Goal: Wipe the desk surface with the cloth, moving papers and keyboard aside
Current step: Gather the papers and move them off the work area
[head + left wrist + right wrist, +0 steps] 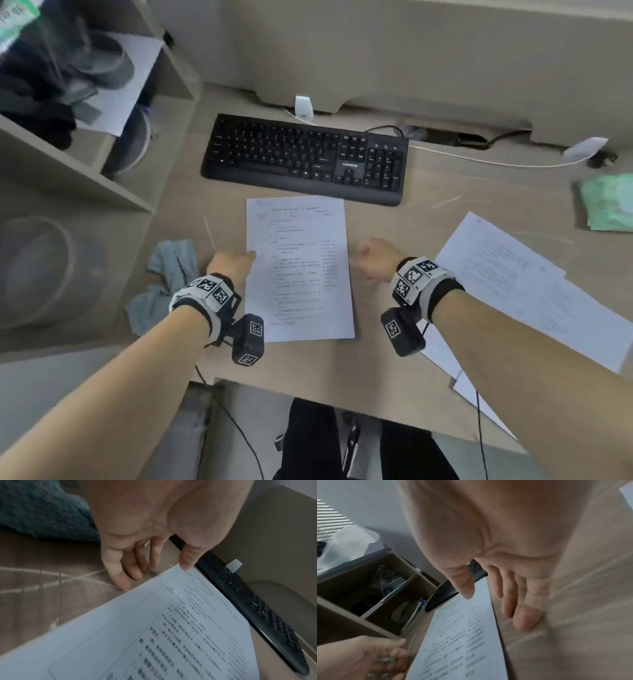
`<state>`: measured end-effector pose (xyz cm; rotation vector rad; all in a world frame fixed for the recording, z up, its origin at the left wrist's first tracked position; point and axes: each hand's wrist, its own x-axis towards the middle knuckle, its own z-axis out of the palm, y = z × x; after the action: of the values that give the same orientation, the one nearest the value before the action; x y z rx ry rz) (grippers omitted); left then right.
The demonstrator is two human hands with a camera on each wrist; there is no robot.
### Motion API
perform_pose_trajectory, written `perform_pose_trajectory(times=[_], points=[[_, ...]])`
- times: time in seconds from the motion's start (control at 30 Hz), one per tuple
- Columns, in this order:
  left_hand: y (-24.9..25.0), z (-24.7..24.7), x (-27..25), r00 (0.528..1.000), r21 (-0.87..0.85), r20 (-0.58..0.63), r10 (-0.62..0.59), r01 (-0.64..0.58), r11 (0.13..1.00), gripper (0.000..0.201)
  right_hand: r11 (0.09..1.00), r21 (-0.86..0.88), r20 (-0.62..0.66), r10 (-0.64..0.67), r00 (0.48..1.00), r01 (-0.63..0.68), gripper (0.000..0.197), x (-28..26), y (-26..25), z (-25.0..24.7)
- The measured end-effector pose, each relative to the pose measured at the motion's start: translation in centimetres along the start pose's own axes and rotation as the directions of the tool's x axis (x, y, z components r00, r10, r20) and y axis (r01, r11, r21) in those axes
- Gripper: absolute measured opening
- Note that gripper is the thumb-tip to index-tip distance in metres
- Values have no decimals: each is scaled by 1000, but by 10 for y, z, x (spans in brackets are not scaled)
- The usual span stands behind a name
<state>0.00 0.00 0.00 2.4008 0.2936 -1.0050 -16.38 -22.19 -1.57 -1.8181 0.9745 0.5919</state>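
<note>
A printed sheet lies flat on the wooden desk, just in front of a black keyboard. My left hand is at the sheet's left edge, thumb over the paper and fingers reaching down to the desk beside it. In the left wrist view the left hand has fairly straight fingers beside the sheet. My right hand is at the right edge; the right wrist view shows its thumb above the sheet and its fingers on the desk. A crumpled blue-grey cloth lies left of my left hand.
A shelf unit with clutter stands along the left. More loose papers lie at the right, partly over the desk's front edge. A green packet sits at the far right. A white cable runs behind the keyboard.
</note>
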Motion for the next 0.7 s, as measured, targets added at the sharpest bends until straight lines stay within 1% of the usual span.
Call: perform_pose_trajectory(times=[0.03,0.07,0.1,0.17,0.2,0.23,0.27,0.3,0.37,0.43,0.47,0.5,0.57,0.63,0.7], points=[[-1,0,1,1000,-95,13,-7,8,995,36,997,73,7,18,1000,-19,13,3,1,4],[-3,2,4,1000,-150,22,-20,23,988,35,992,108,17,57,998,-58,8,5,1,6],[-4,3,4,999,-194,45,-25,33,980,33,991,117,23,69,997,-72,6,6,0,7],[-5,8,7,994,-237,94,-58,78,968,24,986,136,25,93,995,-96,12,7,-3,9],[-6,9,9,991,-258,108,-76,102,961,23,980,162,26,112,993,-114,11,7,-4,9],[-8,11,13,990,-267,115,-84,113,957,27,973,189,33,126,992,-130,10,7,-5,9],[-9,12,19,989,-254,117,-92,119,960,34,966,209,43,148,988,-154,9,7,-6,8],[-8,13,19,989,-236,121,-84,111,965,34,960,228,55,156,986,-164,11,8,-4,8],[-3,13,7,988,-153,143,-57,79,985,20,959,248,91,120,989,-139,19,5,-4,9],[0,15,-3,979,-30,202,22,-16,999,27,960,263,125,60,990,-91,27,1,-4,10],[0,16,-8,974,30,218,62,-70,997,27,963,258,136,46,990,-80,27,-4,-4,10],[1,16,-12,970,74,223,97,-116,990,23,968,242,140,34,990,-67,26,-8,-3,9],[0,16,-20,961,65,246,124,-144,987,14,979,194,160,27,987,-58,24,-18,3,3],[2,18,-29,952,44,268,149,-167,985,13,991,121,177,41,983,-63,22,-32,15,-7],[8,24,-44,934,61,317,166,-194,979,8,996,40,181,67,981,-75,29,-48,32,-21]])
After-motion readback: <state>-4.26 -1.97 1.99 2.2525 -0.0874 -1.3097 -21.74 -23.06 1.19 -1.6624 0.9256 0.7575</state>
